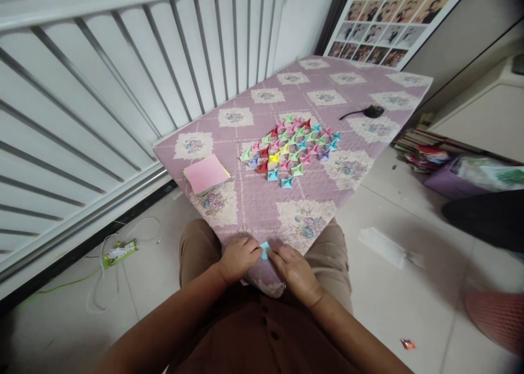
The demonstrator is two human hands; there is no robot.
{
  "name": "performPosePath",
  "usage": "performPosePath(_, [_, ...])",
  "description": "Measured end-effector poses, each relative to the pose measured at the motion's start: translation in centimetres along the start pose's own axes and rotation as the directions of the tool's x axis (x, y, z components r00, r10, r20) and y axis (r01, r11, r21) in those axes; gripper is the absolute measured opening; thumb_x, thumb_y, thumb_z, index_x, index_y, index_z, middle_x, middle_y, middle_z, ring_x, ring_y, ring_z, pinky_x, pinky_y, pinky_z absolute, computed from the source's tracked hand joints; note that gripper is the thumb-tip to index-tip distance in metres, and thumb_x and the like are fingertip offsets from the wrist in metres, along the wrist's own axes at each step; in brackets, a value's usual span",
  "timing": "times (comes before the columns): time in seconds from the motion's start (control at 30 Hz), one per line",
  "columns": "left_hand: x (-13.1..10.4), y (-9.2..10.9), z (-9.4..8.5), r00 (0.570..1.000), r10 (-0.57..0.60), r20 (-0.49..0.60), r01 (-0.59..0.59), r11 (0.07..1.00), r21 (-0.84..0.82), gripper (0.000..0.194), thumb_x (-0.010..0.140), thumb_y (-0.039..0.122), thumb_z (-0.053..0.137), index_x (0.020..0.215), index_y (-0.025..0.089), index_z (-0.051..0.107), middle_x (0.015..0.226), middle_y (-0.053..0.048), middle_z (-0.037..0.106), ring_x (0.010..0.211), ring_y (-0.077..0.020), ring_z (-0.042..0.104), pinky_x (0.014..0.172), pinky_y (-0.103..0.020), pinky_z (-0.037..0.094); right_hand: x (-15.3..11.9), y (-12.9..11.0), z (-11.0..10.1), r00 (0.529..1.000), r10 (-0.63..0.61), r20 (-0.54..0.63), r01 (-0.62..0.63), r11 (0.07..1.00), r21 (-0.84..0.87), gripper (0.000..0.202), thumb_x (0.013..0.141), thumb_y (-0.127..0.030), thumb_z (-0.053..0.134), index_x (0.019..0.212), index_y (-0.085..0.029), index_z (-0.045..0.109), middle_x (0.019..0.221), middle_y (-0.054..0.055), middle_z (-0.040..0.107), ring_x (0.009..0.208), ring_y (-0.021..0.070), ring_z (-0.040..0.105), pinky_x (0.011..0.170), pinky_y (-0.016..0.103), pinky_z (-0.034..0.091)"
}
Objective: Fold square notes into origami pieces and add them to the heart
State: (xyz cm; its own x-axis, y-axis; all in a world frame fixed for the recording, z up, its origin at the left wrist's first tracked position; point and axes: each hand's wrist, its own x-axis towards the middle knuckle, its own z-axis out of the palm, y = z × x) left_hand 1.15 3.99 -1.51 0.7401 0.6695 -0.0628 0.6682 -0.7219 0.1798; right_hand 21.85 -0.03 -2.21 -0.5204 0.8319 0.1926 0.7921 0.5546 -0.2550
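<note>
Near the close corner of the table, a small light-blue folded paper (265, 250) lies between my two hands. My left hand (240, 258) grips its left edge with curled fingers. On the opposite side, my right hand (295, 271) has its fingertips pressed together at the paper's right edge. Some of the paper is covered by fingers. Farther up the cloth stand several small folded paper pieces (285, 149) in rows, coloured green, pink, red, yellow, blue and purple. A stack of square paper sheets (207, 174), pink on top, sits to the left of them.
A floral purple tablecloth (257, 210) covers the table. A black object with a short cable (373, 111) lies toward the right edge. A white radiator (123, 68) runs along the left. On the floor are a power strip (119, 253) with cables and a purple bin (454, 177).
</note>
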Motion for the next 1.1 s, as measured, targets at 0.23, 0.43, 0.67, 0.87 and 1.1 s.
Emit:
performPosePath(0.23, [-0.7,0.4,-0.9,0.998,0.064,0.02,-0.066,0.994,0.089,0.031,0.097,0.025,0.036,0.125,0.02,0.049,0.105,-0.009,0.06,0.086,-0.0201,0.053,0.072,-0.033,0.041,-0.9,-0.9,-0.3,1.0,0.024,0.012,-0.022,0.992,-0.123,0.037,0.091,-0.01,0.042,0.124,-0.019,0.055,0.103,0.009,0.064,0.097,0.0212,0.054,0.086,0.035,0.041])
performPosePath(0.43, [-1.2,1.1,-1.5,0.995,0.076,0.067,-0.084,0.987,0.135,0.038,0.096,0.023,0.036,0.134,0.019,0.041,0.113,-0.012,0.058,0.092,-0.0218,0.053,0.07,-0.033,0.04,-1.4,-0.7,0.3,0.999,0.029,-0.034,-0.031,0.998,-0.05,0.04,0.089,-0.012,0.044,0.128,-0.02,0.053,0.109,0.008,0.063,0.103,0.0218,0.054,0.089,0.037,0.042])
performPosePath(0.67, [-1.4,1.4,-1.0,0.994,0.065,0.092,-0.078,0.986,0.146,0.042,0.097,0.023,0.032,0.138,0.017,0.036,0.12,-0.015,0.056,0.096,-0.0232,0.052,0.069,-0.035,0.04,-1.9,-0.7,1.1,0.993,0.106,-0.06,-0.107,0.994,-0.015,0.042,0.09,-0.013,0.043,0.129,-0.022,0.052,0.11,0.008,0.063,0.103,0.022,0.054,0.089,0.037,0.042])
performPosePath(0.87, [-1.3,1.4,-0.7,0.994,0.074,0.075,-0.086,0.983,0.164,0.041,0.097,0.024,0.032,0.137,0.016,0.036,0.121,-0.014,0.055,0.098,-0.0234,0.052,0.066,-0.034,0.038,-1.6,-0.9,0.6,0.989,0.149,-0.016,-0.149,0.987,-0.063,0.037,0.089,-0.014,0.049,0.124,-0.023,0.056,0.111,0.008,0.064,0.109,0.0242,0.051,0.089,0.038,0.036])
performPosePath(1.1, [-1.2,1.5,-1.6,0.996,0.05,0.072,-0.06,0.987,0.152,0.039,0.096,0.026,0.035,0.134,0.018,0.04,0.114,-0.012,0.056,0.093,-0.0226,0.052,0.068,-0.034,0.04,-0.6,-1.5,-0.3,0.978,0.208,-0.003,-0.208,0.977,-0.046,0.032,0.087,-0.017,0.056,0.118,-0.025,0.059,0.104,0.006,0.064,0.102,0.0227,0.052,0.084,0.036,0.035])
